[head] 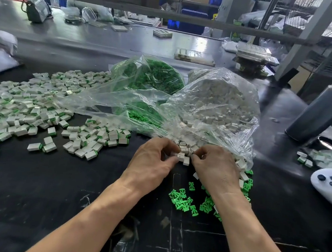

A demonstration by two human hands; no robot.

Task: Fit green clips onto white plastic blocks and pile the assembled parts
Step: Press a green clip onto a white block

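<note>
Left hand (155, 158) and right hand (215, 168), each grip clamped on white blocks (183, 153) at the mouth of the block bag (218, 102), gathering stock; green clips (183, 201) just nearer, assembled pile (35, 106) well leftward.

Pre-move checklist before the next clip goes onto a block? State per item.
1. White blocks in hand: ok, both hands pinch a small cluster at the mouth of the block bag.
2. Left hand and right hand both in view: ok.
3. Loose green clips at hand: ok, scattered on the mat under the right wrist.
4. Clip already held: cannot tell, fingers hide it.
5. Room on the assembled pile: ok, it lies spread out to the left.
6. Block slot facing the clip: cannot tell, too small to read.
</note>
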